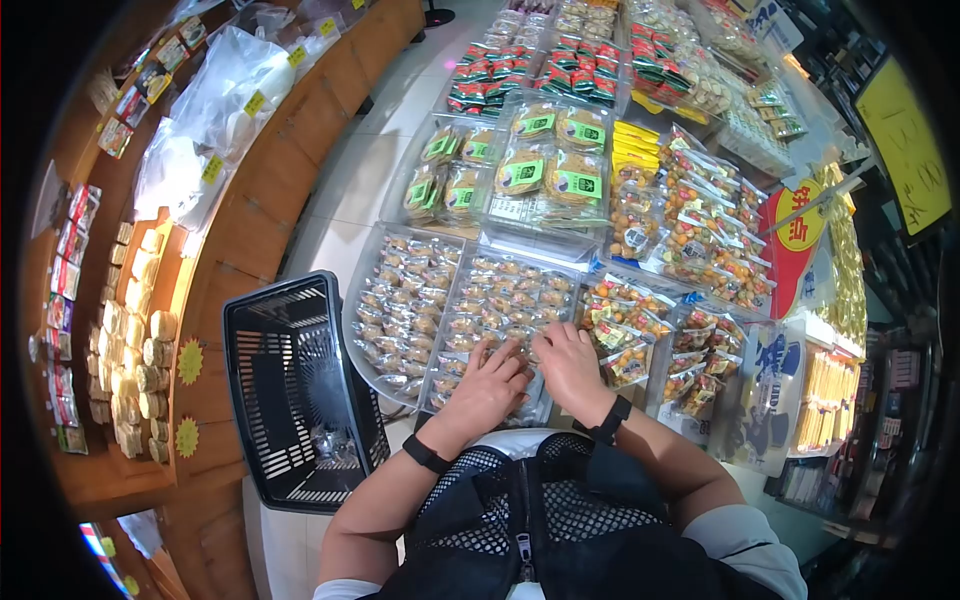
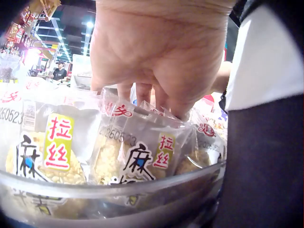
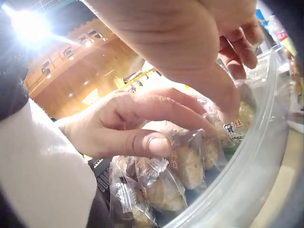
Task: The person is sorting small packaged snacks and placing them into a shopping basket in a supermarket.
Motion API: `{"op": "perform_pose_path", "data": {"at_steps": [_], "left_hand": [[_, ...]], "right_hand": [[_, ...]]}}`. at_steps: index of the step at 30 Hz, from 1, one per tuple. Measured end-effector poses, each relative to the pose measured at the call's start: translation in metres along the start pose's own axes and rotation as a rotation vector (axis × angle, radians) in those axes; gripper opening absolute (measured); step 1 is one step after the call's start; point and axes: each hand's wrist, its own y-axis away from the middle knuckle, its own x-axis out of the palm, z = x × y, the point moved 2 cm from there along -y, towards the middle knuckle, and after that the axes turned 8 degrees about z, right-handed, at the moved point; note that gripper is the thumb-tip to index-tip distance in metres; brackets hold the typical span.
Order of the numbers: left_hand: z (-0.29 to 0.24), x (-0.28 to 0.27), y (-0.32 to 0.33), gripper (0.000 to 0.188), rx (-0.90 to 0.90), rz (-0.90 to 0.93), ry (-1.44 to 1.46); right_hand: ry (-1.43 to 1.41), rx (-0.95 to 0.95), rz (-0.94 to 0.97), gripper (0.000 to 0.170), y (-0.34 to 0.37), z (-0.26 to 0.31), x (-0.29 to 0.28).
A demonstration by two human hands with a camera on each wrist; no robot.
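Both hands are down in the near part of a clear plastic bin (image 3: 256,137) of individually wrapped snacks. My left hand (image 1: 490,385) reaches over the packets with its fingers spread and its thumb apart. Beneath that thumb, in the right wrist view, lie clear-wrapped, pale, lumpy sesame-coated snacks (image 3: 164,192). Close beside it is my right hand (image 1: 570,368), thumb tip down at a printed packet (image 3: 236,126) and other fingers loosely bent away from the thumb. In the left wrist view, more snack packets (image 2: 126,156) stand against the bin wall under the left palm.
A black shopping basket (image 1: 285,490) stands at the left, with a small clear-wrapped item inside. Neighbouring bins hold colourful packets (image 1: 625,325) and green-labelled bags (image 1: 575,170). A wooden shelf (image 1: 250,170) runs along the left, beyond a tiled aisle (image 1: 345,190).
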Motion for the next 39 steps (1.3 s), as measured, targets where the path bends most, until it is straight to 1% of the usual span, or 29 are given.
{"op": "perform_pose_path", "data": {"at_steps": [2, 3, 5, 9, 11, 14, 15, 17, 18, 19, 20, 21, 22, 23, 24, 25, 26, 27, 28, 29, 31, 33, 34, 35, 37, 38, 39], "left_hand": [[0.0, 0.002, 0.001, 0.035, 0.005, -0.006, -0.003], [0.0, 0.002, 0.001, 0.035, -0.002, -0.011, -0.002], [0.001, 0.002, 0.002, 0.036, 0.018, -0.016, -0.003], [0.0, 0.002, 0.003, 0.037, 0.004, -0.039, -0.003], [0.001, 0.001, 0.005, 0.035, 0.017, -0.084, 0.055], [0.007, -0.017, 0.015, 0.03, 0.029, -0.17, 0.148], [0.013, -0.024, 0.023, 0.03, -0.032, -0.176, 0.132], [0.032, -0.042, 0.044, 0.024, -0.123, -0.408, 0.201], [0.044, -0.055, 0.058, 0.018, -0.204, -0.554, 0.183], [0.059, -0.066, 0.08, 0.012, -0.323, -0.643, 0.157], [0.074, -0.076, 0.101, 0.008, -0.414, -0.757, 0.192], [0.097, -0.07, 0.123, 0.006, -0.492, -0.86, 0.162], [0.11, -0.073, 0.152, 0.006, -0.702, -0.936, 0.202], [0.132, -0.061, 0.178, 0.008, -0.822, -1.004, 0.139], [0.154, -0.052, 0.203, 0.012, -0.944, -0.969, 0.141], [0.176, -0.036, 0.231, 0.019, -1.149, -0.837, 0.148], [0.195, -0.017, 0.256, 0.028, -1.309, -0.666, 0.122], [0.205, -0.003, 0.275, 0.041, -1.463, -0.507, 0.214], [0.219, 0.017, 0.294, 0.053, -1.579, -0.348, 0.283], [0.225, 0.034, 0.309, 0.064, -1.643, -0.238, 0.349], [0.228, 0.063, 0.329, 0.078, -1.759, -0.087, 0.399], [0.224, 0.089, 0.336, 0.09, -1.898, 0.034, 0.459], [0.224, 0.096, 0.337, 0.094, -1.948, 0.055, 0.489], [0.22, 0.106, 0.333, 0.09, -2.013, 0.164, 0.483], [0.229, 0.131, 0.334, 0.088, -2.026, 0.128, 0.412], [0.232, 0.141, 0.333, 0.088, -2.022, 0.135, 0.425], [0.233, 0.141, 0.328, 0.081, -2.027, 0.071, 0.376]], "right_hand": [[0.046, -0.023, -0.036, 0.023, 0.004, -0.003, 0.008], [0.048, -0.031, -0.033, 0.023, 0.006, -0.005, 0.013], [-0.051, 0.017, 0.023, 0.023, 0.01, -0.013, 0.024], [-0.024, 0.018, 0.073, 0.024, 0.007, -0.009, 0.014], [0.024, 0.035, 0.105, 0.024, 0.004, -0.011, 0.015], [-0.065, 0.016, 0.045, 0.026, 0.003, -0.017, 0.021], [-0.116, 0.005, 0.034, 0.028, 0.004, -0.018, 0.015], [-0.124, 0.117, 0.171, 0.028, 0.003, -0.018, 0.012], [-0.189, 0.089, 0.131, 0.025, 0.004, -0.02, 0.008], [-0.184, 0.074, 0.143, 0.025, 0.003, -0.017, 0.009], [-0.239, 0.041, 0.103, 0.023, 0.005, -0.017, 0.008], [-0.295, 0.008, 0.062, 0.021, 0.005, -0.018, 0.007], [-0.302, 0.022, 0.066, 0.02, 0.005, -0.013, 0.008], [-0.299, 0.022, 0.074, 0.02, 0.004, -0.014, 0.008], [-0.276, 0.044, 0.09, 0.019, 0.003, -0.014, 0.008], [-0.253, 0.066, 0.106, 0.018, 0.002, -0.013, 0.009], [-0.251, 0.066, 0.11, 0.018, 0.001, -0.013, 0.011], [-0.227, 0.062, 0.098, 0.02, 0.0, -0.013, 0.013], [-0.202, 0.059, 0.087, 0.021, -0.001, -0.014, 0.014], [-0.199, 0.063, 0.089, 0.021, -0.001, -0.017, 0.016], [-0.125, 0.077, 0.166, 0.023, -0.002, -0.023, 0.02], [-0.143, 0.072, 0.144, 0.024, 0.002, -0.022, 0.02], [-0.167, 0.061, 0.121, 0.024, 0.002, -0.021, 0.019], [-0.16, 0.066, 0.122, 0.024, 0.002, -0.019, 0.019], [-0.112, 0.0, 0.086, 0.026, 0.001, -0.013, 0.015], [-0.103, 0.004, 0.094, 0.026, 0.0, -0.012, 0.015], [-0.08, -0.017, 0.082, 0.026, -0.002, -0.011, 0.015]]}}
